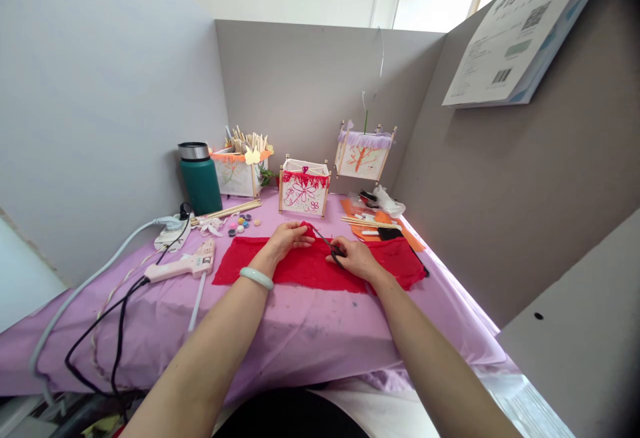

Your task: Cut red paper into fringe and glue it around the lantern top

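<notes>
A long strip of red cloth (320,275) lies across the purple tablecloth (310,338) in front of me. My left hand (290,241), with a pale bangle (257,278) on its wrist, pinches a small bunched red piece (308,229) above the strip. Dark-handled scissors (336,251) are gripped in my right hand (356,258), their blades pointing up and left at that piece. Whether the blades are parted is too small to tell. Just behind my hands stands a square paper lantern (304,190) with red fringe and drawn flowers.
On the left are a pink glue gun (185,265), its cables, a green bottle (200,181) and a box of sticks (240,171). A purple-fringed lantern (364,157) hangs at back right. Sticks and orange sheets (356,210) lie below it. Grey partitions (300,85) enclose the table.
</notes>
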Demonstrator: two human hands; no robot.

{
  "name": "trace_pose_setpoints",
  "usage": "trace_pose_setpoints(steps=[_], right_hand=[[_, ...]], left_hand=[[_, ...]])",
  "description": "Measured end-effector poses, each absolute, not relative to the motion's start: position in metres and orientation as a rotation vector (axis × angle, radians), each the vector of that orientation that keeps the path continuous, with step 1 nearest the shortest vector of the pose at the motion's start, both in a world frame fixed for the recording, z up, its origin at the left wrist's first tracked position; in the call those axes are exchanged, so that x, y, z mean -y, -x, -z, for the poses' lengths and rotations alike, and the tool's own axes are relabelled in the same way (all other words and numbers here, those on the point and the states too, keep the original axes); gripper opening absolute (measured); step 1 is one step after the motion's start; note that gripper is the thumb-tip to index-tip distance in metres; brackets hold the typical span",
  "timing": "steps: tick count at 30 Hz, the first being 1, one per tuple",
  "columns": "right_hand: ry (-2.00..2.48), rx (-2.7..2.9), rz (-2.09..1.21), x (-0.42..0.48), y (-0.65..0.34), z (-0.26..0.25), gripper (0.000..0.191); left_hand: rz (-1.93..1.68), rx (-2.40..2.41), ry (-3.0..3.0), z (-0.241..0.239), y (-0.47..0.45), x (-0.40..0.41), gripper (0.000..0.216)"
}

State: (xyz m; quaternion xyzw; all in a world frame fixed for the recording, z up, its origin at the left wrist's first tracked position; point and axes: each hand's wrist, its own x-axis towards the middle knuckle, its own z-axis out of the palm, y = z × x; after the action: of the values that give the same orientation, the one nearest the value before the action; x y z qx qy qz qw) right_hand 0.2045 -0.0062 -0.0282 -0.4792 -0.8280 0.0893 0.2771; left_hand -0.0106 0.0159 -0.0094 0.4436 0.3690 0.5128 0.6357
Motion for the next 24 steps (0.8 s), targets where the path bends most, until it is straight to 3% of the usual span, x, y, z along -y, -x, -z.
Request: trace_pose_setpoints(steps=[24], right_hand=[[1.187,2.257,-0.324,0.0112,-0.2029,0.0243,0.033]], left_hand=[[-1.217,-0.828,-0.972,0.0086,0.0116,-0.0167,0.009]])
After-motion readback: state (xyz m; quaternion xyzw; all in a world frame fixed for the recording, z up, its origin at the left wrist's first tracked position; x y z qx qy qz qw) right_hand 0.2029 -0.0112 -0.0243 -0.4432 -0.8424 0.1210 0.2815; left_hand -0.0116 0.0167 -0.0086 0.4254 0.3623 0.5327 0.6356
